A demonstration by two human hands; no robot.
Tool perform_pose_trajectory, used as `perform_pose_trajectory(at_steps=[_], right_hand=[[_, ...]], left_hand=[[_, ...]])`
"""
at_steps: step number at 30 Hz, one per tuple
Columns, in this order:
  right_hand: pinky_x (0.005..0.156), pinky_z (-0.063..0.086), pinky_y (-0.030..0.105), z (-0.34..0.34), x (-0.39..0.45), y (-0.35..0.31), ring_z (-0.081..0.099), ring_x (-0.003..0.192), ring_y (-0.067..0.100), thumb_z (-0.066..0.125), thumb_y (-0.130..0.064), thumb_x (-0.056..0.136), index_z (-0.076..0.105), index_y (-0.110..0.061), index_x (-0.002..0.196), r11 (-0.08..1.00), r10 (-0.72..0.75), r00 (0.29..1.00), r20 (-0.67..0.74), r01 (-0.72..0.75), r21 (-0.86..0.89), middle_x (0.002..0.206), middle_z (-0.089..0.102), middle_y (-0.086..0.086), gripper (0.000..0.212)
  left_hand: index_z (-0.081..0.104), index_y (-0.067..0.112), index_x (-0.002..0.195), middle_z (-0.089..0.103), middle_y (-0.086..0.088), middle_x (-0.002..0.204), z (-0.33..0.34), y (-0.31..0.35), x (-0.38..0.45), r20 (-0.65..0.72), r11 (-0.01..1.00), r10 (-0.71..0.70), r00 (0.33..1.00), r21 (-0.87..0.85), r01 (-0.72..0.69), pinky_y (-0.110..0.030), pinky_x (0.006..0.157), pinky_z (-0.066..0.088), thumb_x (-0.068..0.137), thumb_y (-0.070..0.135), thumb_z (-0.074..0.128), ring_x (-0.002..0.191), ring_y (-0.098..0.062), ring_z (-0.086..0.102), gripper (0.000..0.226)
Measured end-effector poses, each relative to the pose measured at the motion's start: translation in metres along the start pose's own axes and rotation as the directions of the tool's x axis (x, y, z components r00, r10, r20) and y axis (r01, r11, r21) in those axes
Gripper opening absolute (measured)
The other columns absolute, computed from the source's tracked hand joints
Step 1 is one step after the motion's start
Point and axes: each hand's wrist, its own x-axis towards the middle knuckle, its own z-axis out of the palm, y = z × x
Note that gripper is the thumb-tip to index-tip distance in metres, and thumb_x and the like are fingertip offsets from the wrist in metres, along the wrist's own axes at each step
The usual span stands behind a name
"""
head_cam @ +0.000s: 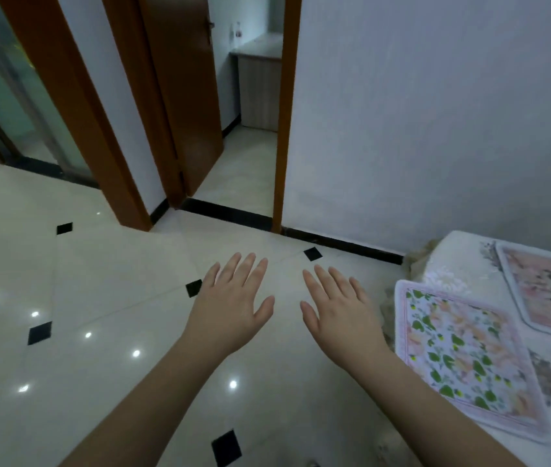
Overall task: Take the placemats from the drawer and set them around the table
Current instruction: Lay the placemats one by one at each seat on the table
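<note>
While both hands hang empty, left hand (pixel 230 305) and right hand (pixel 341 311) flat-fingered over floor (pixel 98 298): two placemats (pixel 462 358) lie at table (pixel 452 251) corner edge. Square remaining mats to edges.

Hands over floor, table at right

Both hands, left (pixel 230 311) and right (pixel 341 315), are held side by side above the floor (pixel 98 298). On the table (pixel 456 254) to their right, two placemats are laid: near mat (pixel 462 355), far mat (pixel 550 291) behind it. A doorway (pixel 250 156) is seen ahead.
</note>
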Motion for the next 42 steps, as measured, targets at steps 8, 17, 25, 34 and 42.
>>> perform_pose_trajectory(at_steps=[8, 17, 25, 34, 42], right_hand=[[0.110, 0.034, 0.049, 0.016, 0.067, 0.088, 0.038, 0.140, 0.029, 0.028, -0.044, 0.095, 0.043, -0.017, 0.146, 0.981, 0.190, 0.974, -0.124, -0.184, 0.057, 0.153, 0.039, 0.008, 0.060], [0.109, 0.027, 0.044, 0.036, 0.098, 0.201, 0.044, 0.136, 0.031, 0.035, -0.041, 0.093, 0.051, -0.015, 0.140, 0.915, 0.403, 0.899, -0.173, -0.389, 0.109, 0.149, 0.045, 0.008, 0.057], [0.114, 0.023, 0.046, 0.066, 0.082, 0.252, 0.029, 0.145, 0.030, 0.037, -0.039, 0.093, 0.042, -0.015, 0.147, 0.747, 0.664, 0.729, -0.167, -0.653, 0.123, 0.157, 0.032, 0.009, 0.059], [0.111, 0.032, 0.049, 0.088, 0.078, 0.271, 0.038, 0.140, 0.031, 0.031, -0.043, 0.094, 0.043, -0.016, 0.147, 0.455, 0.889, 0.452, -0.071, -0.890, 0.029, 0.154, 0.038, 0.009, 0.060], [0.114, 0.020, 0.049, 0.109, 0.061, 0.247, 0.028, 0.145, 0.032, 0.030, -0.043, 0.097, 0.038, -0.014, 0.149, 0.201, 0.976, 0.203, -0.077, -0.979, -0.025, 0.157, 0.031, 0.011, 0.060]], left_hand=[[0.004, 0.027, 0.158, 0.005, 0.001, 0.166, 0.013, 0.056, 0.129, -0.022, 0.975, 0.221, 0.975, 0.009, -0.221, -0.036, 0.116, -0.011, 0.087, 0.058, -0.003, 0.153, -0.020, -0.002, 0.078], [0.019, 0.025, 0.156, 0.014, -0.001, 0.164, 0.023, 0.147, 0.245, -0.070, 0.886, 0.462, 0.884, 0.004, -0.463, -0.046, 0.123, 0.011, 0.099, 0.054, -0.001, 0.152, -0.023, 0.007, 0.067], [0.039, 0.018, 0.151, 0.035, -0.006, 0.158, 0.070, 0.223, 0.316, -0.062, 0.685, 0.727, 0.683, 0.016, -0.728, -0.048, 0.116, 0.018, 0.099, 0.047, 0.030, 0.149, -0.027, 0.021, 0.060], [0.019, 0.022, 0.156, 0.019, -0.005, 0.164, 0.120, 0.273, 0.380, -0.025, 0.393, 0.917, 0.398, -0.112, -0.912, -0.045, 0.117, 0.015, 0.099, 0.048, 0.029, 0.150, -0.028, 0.020, 0.064], [0.039, 0.016, 0.150, 0.038, -0.008, 0.156, 0.149, 0.309, 0.391, 0.095, 0.091, 0.992, 0.077, -0.150, -0.985, -0.047, 0.115, 0.019, 0.102, 0.055, 0.005, 0.143, -0.032, 0.036, 0.071]])
